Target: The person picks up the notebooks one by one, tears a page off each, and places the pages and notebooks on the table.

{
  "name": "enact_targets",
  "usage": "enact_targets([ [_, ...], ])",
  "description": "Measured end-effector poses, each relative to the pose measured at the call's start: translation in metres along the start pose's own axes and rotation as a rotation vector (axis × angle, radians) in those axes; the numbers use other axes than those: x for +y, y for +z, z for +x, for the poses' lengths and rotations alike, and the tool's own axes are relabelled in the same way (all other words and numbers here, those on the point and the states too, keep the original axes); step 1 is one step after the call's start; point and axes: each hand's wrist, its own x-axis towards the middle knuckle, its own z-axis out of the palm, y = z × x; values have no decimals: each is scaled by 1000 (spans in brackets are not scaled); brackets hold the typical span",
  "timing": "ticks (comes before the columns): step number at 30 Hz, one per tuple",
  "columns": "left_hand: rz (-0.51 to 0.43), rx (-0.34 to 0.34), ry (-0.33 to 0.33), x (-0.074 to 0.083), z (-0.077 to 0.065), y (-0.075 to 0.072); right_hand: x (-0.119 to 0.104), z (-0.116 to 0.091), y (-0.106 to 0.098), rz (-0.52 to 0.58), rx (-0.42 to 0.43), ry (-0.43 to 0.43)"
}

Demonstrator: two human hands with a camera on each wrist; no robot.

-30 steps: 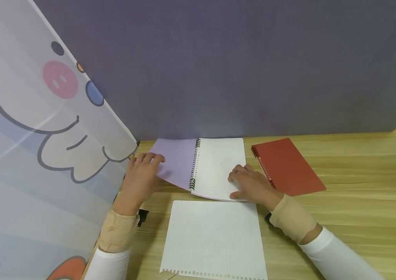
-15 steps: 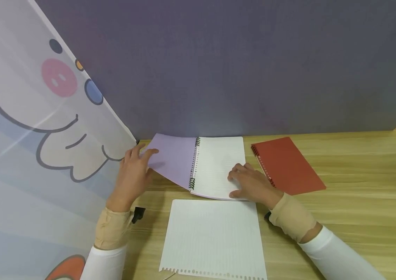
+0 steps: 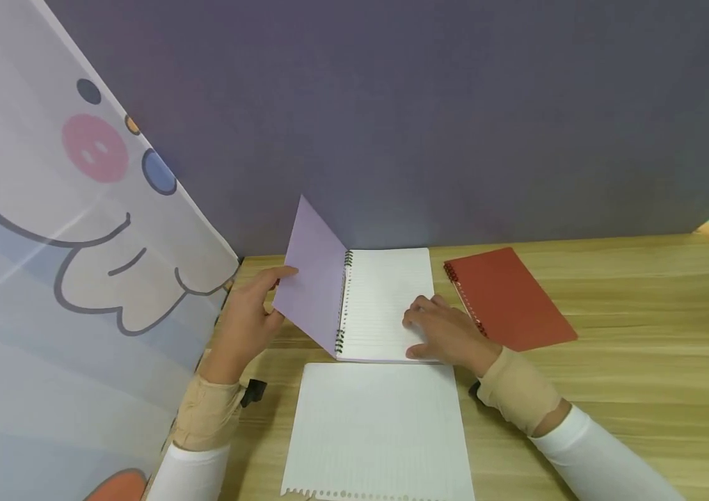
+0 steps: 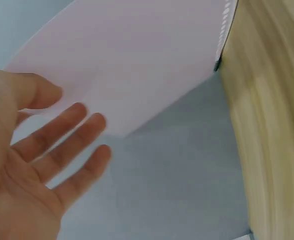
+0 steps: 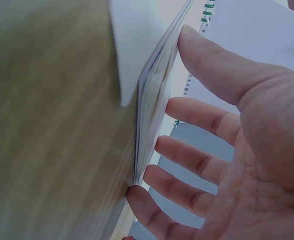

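A spiral-bound notebook (image 3: 385,278) lies spread on the table with lined white paper on top. Its purple cover (image 3: 314,278) stands up at a slant on the left side of the coil. My left hand (image 3: 244,323) pinches the outer edge of that cover, thumb on its inner face; in the left wrist view the other fingers (image 4: 62,145) spread away from it. At the lower right of the page rests my right hand (image 3: 451,332). The right wrist view shows its fingertips along the page edges (image 5: 154,95), thumb on the paper.
A red spiral notebook (image 3: 511,299) lies closed to the right. In front, a loose lined sheet (image 3: 379,424) has a torn, holed edge toward me. A grey panel (image 3: 423,125) rises behind the wooden table (image 3: 642,334); a cartoon-printed panel (image 3: 78,278) borders the left.
The purple cover has been lifted from nearly flat to a steep slant by my left hand, which now grips its edge. My right hand stays on the page.
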Motion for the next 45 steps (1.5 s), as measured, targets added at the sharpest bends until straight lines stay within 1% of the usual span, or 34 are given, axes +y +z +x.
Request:
enact_targets([
  [3,-28,-28,47,5,1,11,-2,1,0,-2,6,-7],
  [6,-94,-62,83,9,2,24,-4,2,0,-5,9,-5],
  [8,-161,-110,82,11,1,32,-6,3,1,-4,11,-4],
  [10,-195,-174,61,13,-1,40,-7,3,1,-3,8,-4],
  [11,-194,-210,47,14,-3,44,-7,4,1,-3,5,-5],
  [13,-153,-279,19,17,-7,51,-8,4,0,-5,-2,-5],
  [15,-101,-332,18,20,-10,59,-8,4,-1,-11,-5,-3],
  [17,-68,-361,27,23,-12,66,-8,4,-1,-19,-4,-3],
  [20,-55,-376,46,26,-16,75,-7,5,0,-34,2,-9],
  [22,-45,-386,55,26,-19,79,-6,4,2,-42,21,-23],
  [24,-17,-415,60,25,-23,82,-5,4,4,-12,47,-45],
  [27,22,-484,69,24,-29,85,-3,3,7,57,93,-76],
  [28,32,-504,68,23,-31,86,-2,3,7,85,99,-83],
  [30,42,-532,62,23,-33,89,1,3,7,101,98,-112],
  [32,35,-545,55,23,-34,91,5,2,5,105,56,-139],
  [35,26,-565,40,23,-34,93,12,-1,-3,141,-52,-156],
  [38,25,-604,20,25,-34,94,19,-6,-11,215,-161,-124],
  [40,31,-625,2,26,-33,94,22,-8,-16,264,-209,-118],
  [42,34,-631,-10,28,-33,95,26,-10,-22,296,-250,-124],
  [45,39,-619,-13,30,-32,97,31,-14,-35,333,-308,-119],
])
